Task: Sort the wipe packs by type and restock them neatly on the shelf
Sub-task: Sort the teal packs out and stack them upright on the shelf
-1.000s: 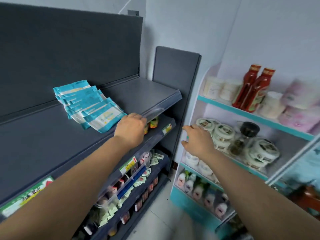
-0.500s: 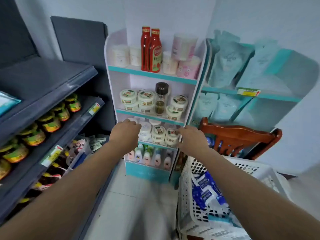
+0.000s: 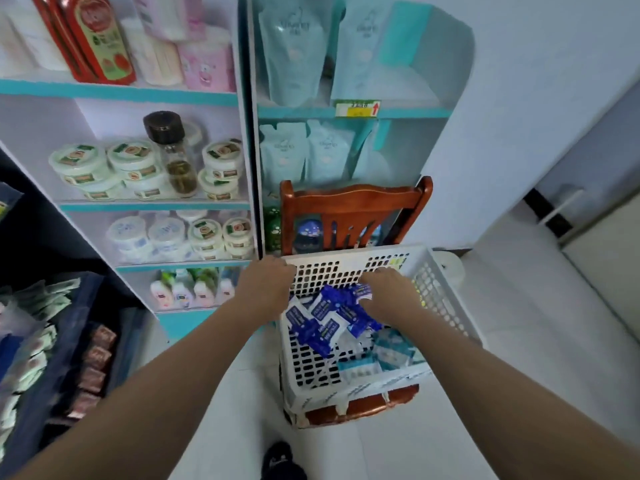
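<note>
White shop corner: one wooden chair [image 3: 353,202] carries one white basket [image 3: 349,393] holding about six dark-blue wipe packs [image 3: 327,318] at its far left and three teal wipe packs [image 3: 391,353] at its near right. The left hand [image 3: 265,287] curls at the far-left rim and the right hand [image 3: 391,292] reaches onto the blue pile; I cannot tell whether either one grips anything.

A white basket [image 3: 346,271] is sitting on a wooden chair [image 3: 353,204] that is standing on the pale floor [image 3: 519,358], with blue packs [image 3: 329,318] lying jumbled in it beside teal packs [image 3: 393,353] nearer its right corner.
</note>
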`<action>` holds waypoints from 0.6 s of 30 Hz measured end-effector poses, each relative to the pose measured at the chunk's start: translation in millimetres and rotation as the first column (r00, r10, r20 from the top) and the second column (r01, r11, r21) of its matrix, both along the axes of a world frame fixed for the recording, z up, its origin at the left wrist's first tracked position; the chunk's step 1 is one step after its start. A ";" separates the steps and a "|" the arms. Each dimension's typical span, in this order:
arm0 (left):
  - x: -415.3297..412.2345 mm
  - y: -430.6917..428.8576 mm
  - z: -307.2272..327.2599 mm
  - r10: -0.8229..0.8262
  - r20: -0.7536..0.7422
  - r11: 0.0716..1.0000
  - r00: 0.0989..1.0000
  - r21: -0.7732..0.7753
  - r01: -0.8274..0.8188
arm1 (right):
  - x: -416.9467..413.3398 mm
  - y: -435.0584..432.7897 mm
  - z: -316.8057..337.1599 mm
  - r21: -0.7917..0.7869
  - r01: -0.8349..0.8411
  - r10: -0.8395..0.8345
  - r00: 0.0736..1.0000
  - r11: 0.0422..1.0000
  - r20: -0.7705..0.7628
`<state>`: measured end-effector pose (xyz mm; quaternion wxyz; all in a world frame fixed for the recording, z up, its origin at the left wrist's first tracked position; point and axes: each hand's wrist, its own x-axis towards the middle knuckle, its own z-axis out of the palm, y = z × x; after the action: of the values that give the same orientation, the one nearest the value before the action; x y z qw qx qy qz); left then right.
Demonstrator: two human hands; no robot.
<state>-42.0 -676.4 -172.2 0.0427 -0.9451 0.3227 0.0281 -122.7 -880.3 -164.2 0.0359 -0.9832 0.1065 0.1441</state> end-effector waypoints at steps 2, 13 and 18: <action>2.8 -23.3 -17.3 -0.050 -0.055 0.999 0.997 0.001 0.050 | -6.7 -18.9 -8.4 0.017 0.063 -0.062 0.997 0.998 -0.056; -5.3 -122.9 -100.5 -0.179 -0.333 0.980 0.926 0.023 0.198 | -35.9 -99.3 -75.9 0.035 0.256 -0.244 0.947 0.966 -0.207; -14.3 -161.7 -148.3 -0.135 -0.474 0.979 0.870 0.069 0.190 | -39.8 -140.9 -119.2 0.058 0.228 -0.199 0.929 0.972 -0.312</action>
<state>-56.3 -838.0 -320.5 0.0194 -0.8760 0.3997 0.2691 -162.5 -1021.3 -283.4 0.0803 -0.9291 0.2102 0.2936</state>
